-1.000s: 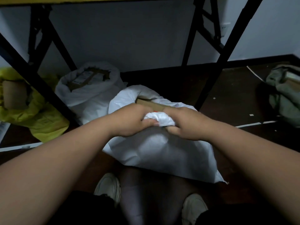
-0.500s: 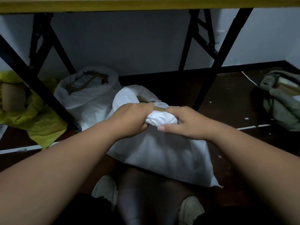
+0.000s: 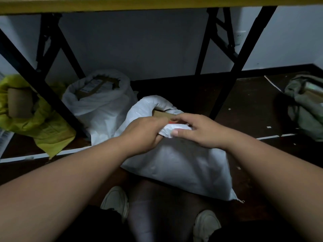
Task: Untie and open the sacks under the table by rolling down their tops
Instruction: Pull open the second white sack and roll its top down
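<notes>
White woven plastic sack (image 3: 176, 163) lies on the floor just in front of my shoes, its rolled mouth facing away under the bench. My left hand (image 3: 145, 135) grips the bunched rim (image 3: 174, 129); my right hand (image 3: 197, 131) pinches it with loosened fingers, the roll running between them.
</notes>
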